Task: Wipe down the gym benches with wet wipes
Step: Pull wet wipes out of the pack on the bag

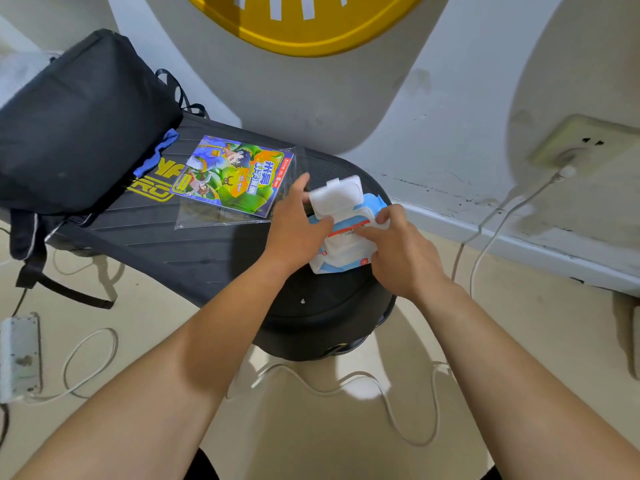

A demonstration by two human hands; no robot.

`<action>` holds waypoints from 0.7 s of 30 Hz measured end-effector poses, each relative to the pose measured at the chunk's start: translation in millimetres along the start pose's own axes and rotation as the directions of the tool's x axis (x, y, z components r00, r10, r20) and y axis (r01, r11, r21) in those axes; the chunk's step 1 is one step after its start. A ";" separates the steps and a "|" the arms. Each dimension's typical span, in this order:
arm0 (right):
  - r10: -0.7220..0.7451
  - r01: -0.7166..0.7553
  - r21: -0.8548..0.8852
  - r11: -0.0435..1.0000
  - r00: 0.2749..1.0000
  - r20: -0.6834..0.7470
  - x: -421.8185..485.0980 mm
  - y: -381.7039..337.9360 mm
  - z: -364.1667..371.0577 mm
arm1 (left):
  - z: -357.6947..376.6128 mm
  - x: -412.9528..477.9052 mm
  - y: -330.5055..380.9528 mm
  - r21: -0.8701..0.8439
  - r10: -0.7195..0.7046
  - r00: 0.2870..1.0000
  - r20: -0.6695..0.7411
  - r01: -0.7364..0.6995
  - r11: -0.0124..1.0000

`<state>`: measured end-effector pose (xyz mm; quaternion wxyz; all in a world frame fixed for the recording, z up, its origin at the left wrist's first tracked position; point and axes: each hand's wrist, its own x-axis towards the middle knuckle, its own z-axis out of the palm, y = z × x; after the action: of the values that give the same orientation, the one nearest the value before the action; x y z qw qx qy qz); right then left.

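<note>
Wet-wipes pack [344, 254], blue and white with its white flip lid [336, 195] standing open, lies at the near rounded end of the black padded tabletop [194, 251], just right of a comic book [232, 174] in a clear sleeve. The left hand [298, 230] grips the pack's left edge with curled fingers, thumb up beside the lid, while the right hand [405, 254] pinches thumb and forefinger at the opening below the lid. A black backpack [79, 126] sits on the tabletop's far left end, and a power strip [19, 355] lies on the floor.
</note>
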<state>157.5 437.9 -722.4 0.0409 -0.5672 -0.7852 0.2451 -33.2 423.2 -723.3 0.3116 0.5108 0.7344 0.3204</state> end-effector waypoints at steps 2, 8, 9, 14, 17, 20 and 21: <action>-0.037 0.041 0.050 0.998 0.997 -0.070 -3.0 4.4 -8.8 | -6.5 -9.1 5.4 0.045 0.160 0.987 -0.020 -0.159 0.986; 0.006 0.043 0.207 0.977 0.973 -0.232 -16.3 35.5 -35.6 | 6.9 -28.4 3.5 0.535 0.333 0.881 0.337 -0.470 0.702; 0.016 0.045 0.252 0.967 0.972 -0.236 -18.6 37.6 -36.6 | 8.9 -27.6 6.6 0.565 0.319 0.882 0.347 -0.468 0.679; 0.054 0.065 0.476 0.877 0.971 -0.232 -24.9 30.2 -40.0 | 10.6 -27.5 32.7 0.623 0.250 0.903 0.350 -0.424 0.658; 0.074 0.082 0.561 0.824 0.966 -0.249 -28.0 23.5 -43.1 | 15.4 -35.7 42.9 0.275 0.140 0.955 0.263 -0.213 0.938; 0.134 0.078 0.647 0.758 0.953 -0.271 -31.1 18.9 -44.5 | 25.4 -43.4 57.6 -0.211 0.071 0.947 0.313 -0.003 0.978; 0.148 0.076 0.673 0.736 0.952 -0.269 -31.9 17.9 -44.7 | 28.4 -45.2 60.9 -0.271 0.066 0.945 0.321 0.024 0.962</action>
<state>199.6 428.3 -684.1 0.3598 -0.5593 -0.6150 0.4236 35.4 401.3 -686.4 0.4924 0.5173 0.6162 0.3320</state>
